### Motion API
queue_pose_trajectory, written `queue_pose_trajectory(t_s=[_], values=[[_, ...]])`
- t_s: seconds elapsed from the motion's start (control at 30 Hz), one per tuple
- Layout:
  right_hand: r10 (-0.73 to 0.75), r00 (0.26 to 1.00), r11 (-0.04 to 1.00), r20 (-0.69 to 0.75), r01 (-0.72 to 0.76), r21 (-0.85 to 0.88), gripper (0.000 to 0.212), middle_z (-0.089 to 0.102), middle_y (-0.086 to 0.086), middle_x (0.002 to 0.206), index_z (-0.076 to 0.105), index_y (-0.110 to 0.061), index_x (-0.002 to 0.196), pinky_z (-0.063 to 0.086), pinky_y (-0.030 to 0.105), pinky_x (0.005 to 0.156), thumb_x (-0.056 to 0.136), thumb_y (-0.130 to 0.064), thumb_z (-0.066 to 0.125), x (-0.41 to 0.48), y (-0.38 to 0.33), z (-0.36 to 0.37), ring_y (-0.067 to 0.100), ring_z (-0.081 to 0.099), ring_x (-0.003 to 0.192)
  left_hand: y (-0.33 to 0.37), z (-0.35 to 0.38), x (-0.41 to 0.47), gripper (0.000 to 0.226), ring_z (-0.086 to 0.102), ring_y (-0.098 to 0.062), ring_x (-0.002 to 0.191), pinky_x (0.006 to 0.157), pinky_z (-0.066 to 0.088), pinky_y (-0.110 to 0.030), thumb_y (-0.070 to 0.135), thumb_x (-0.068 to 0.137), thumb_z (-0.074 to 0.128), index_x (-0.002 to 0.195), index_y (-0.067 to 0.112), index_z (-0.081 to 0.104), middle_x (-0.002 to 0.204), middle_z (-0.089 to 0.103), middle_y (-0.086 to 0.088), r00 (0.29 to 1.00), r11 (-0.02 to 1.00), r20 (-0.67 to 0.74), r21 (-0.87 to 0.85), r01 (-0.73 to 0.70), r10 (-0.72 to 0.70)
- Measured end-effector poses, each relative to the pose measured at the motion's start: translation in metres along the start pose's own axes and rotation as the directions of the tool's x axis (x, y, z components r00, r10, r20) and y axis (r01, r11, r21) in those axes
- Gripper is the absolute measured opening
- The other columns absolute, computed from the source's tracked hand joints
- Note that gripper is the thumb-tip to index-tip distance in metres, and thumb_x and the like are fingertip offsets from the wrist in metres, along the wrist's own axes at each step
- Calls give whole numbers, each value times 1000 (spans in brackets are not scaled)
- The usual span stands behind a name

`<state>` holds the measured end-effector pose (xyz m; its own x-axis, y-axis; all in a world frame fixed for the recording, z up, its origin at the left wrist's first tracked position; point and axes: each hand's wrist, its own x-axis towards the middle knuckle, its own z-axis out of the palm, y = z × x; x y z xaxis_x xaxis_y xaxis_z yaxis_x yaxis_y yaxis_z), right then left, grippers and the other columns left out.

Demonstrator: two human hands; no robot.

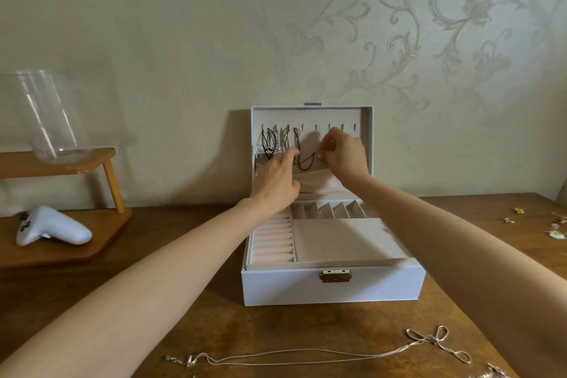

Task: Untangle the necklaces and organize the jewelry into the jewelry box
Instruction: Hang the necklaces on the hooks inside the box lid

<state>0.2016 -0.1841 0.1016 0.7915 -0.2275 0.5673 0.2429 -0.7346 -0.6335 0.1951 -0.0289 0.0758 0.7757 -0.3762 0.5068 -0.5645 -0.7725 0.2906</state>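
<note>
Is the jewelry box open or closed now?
The jewelry box is open: its lid stands upright, hooks showing, and the tray compartments are uncovered.

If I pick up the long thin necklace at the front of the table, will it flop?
Probably floppy: the necklace lies in loose loops and a long limp line on the wooden table. It looks thin, so likely light. Its knotted loops may snag or tangle.

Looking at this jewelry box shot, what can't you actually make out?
Head view:
- Dark cord necklace: its ends are hidden behind the left hand and right hand; hooked or not is unclear.
- What the left hand holds: hidden by the hand's own back.
- Small pieces on the table: tiny, cut by the right edge.
- Shiny piece: cut by the bottom edge.
</note>
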Motion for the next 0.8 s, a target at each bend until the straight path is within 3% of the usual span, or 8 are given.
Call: queue_pose_trajectory(t_s=[0.1, 0.2, 0.27, 0.33, 0.5, 0.6, 0.67, 0.8], values=[[-46, 993, 992, 109, 58, -112, 8, 70, 9, 82, 69, -10, 80, 51, 38, 72, 77, -3, 68, 0, 5, -2, 26, 63, 81, -1, -2, -4, 49, 53, -20, 78, 60, 42, -31, 6, 88, 48, 134, 13, 30, 116, 52, -13, 1000, 999, -26, -33, -17, 17], [-131, 983, 972, 131, 154, -179, 11, 62, 14, 87, 71, -1, 79, 43, 33, 65, 83, -10, 67, -4, 11, -1, 28, 58, 78, -1, -1, -5, 35, 55, -21, 87, 71, 50, -37, 10, 89, 48, 123, 12, 39, 119, 48, -8, 1000, 1000, -2, 27, -8, 8], [-197, 978, 963, 69, 207, -174, 13, 56, 14, 93, 71, 1, 84, 37, 29, 65, 86, -8, 62, -9, 14, 0, 29, 55, 77, 0, 0, -5, 27, 53, -21, 94, 71, 47, -34, 14, 90, 49, 117, 11, 47, 123, 43, -5, 1000, 996, 17, 91, -4, 2], [-221, 974, 966, 55, 226, -122, 20, 60, 13, 96, 71, -2, 92, 41, 30, 70, 84, 0, 53, -16, 15, 0, 28, 57, 82, 1, 0, -5, 24, 52, -22, 95, 68, 41, -31, 16, 91, 49, 114, 10, 50, 123, 40, -3, 1000, 994, 28, 113, 6, -10], [-101, 921, 972, 376, 171, -159, 34, 71, 4, 103, 68, -20, 104, 42, 40, 95, 78, -5, 51, -27, 10, 1, 26, 59, 101, 1, -2, -5, 22, 48, -14, 90, 67, 40, -27, 13, 90, 50, 112, 12, 49, 122, 38, -2, 998, 999, 46, 25, 31, -32], [-105, 963, 986, 250, 134, -102, 47, 68, 5, 107, 66, -19, 109, 41, 41, 96, 71, 2, 46, -30, 6, -4, 26, 52, 108, 1, -6, -10, 34, 51, -17, 101, 74, 44, -30, 13, 90, 51, 123, 11, 45, 128, 35, -2, 998, 1000, 60, -5, 16, -16], [-168, 975, 975, 146, 186, -120, 42, 67, 5, 106, 67, -14, 106, 41, 34, 89, 74, 2, 47, -35, 4, -9, 26, 50, 107, 2, -10, -19, 37, 48, -18, 111, 84, 48, -36, 13, 90, 50, 127, 11, 44, 131, 35, -3, 998, 1000, 67, -18, 12, -10], [-265, 936, 953, 233, 290, -81, 36, 64, 4, 101, 69, -15, 99, 34, 26, 78, 73, 3, 52, -63, -1, -21, 22, 50, 100, 4, -20, -44, 29, 47, -14, 108, 87, 47, -35, 14, 90, 50, 119, 11, 51, 127, 39, -1, 990, 999, 137, -26, -23, 26]])
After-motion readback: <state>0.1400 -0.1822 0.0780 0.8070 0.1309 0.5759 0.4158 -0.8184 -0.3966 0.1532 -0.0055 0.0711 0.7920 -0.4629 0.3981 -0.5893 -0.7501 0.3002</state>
